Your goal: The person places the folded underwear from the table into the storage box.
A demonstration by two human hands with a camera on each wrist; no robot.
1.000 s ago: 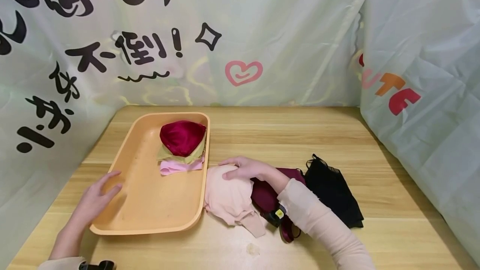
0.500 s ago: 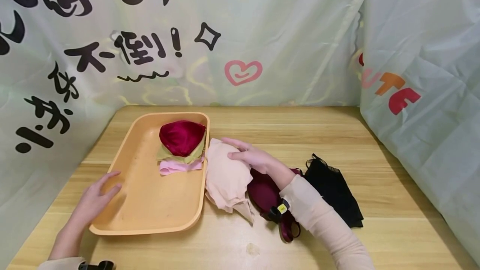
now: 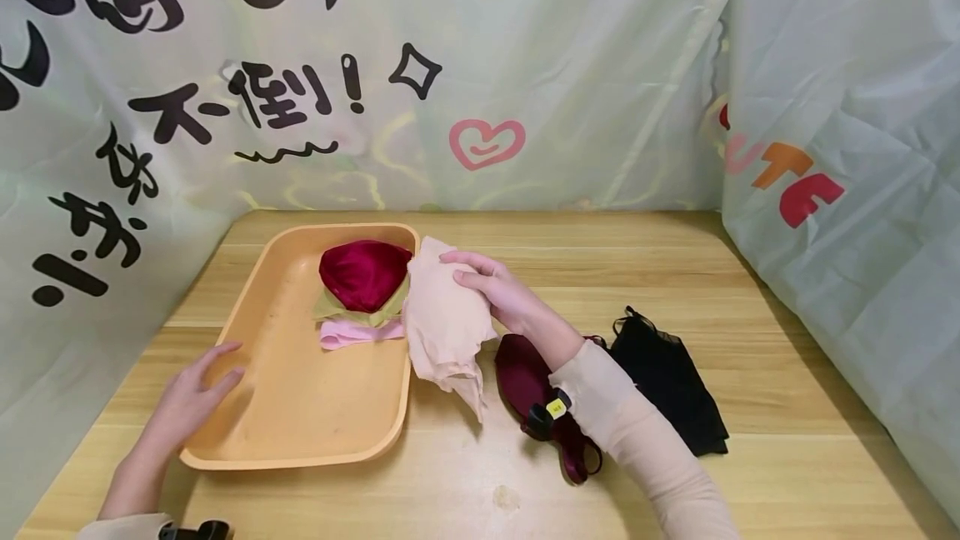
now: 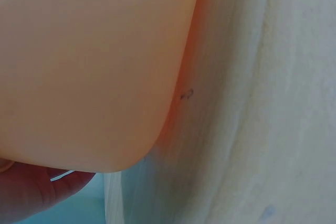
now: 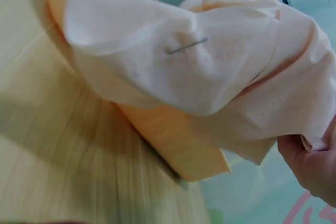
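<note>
My right hand grips a pale pink bra by its far upper part, thumb on top. The bra hangs beside the right rim of the orange tray and overlaps that rim in the head view. Its folds fill much of the right wrist view, the fingers at its edge. My left hand holds the tray's left rim, thumb on the inner side; in the left wrist view fingers show past the outer wall. Inside the tray, a dark red velvet bra lies over olive cloth and pink cloth.
Under my right forearm lies a burgundy bra with thin straps. A folded black garment with straps is farther right. Printed cloth sheets close off the back and sides of the wooden table.
My right hand has carried the pale pink bra up off the table and away from me, towards the tray's far right side. More of the burgundy bra shows. The left hand stays put.
</note>
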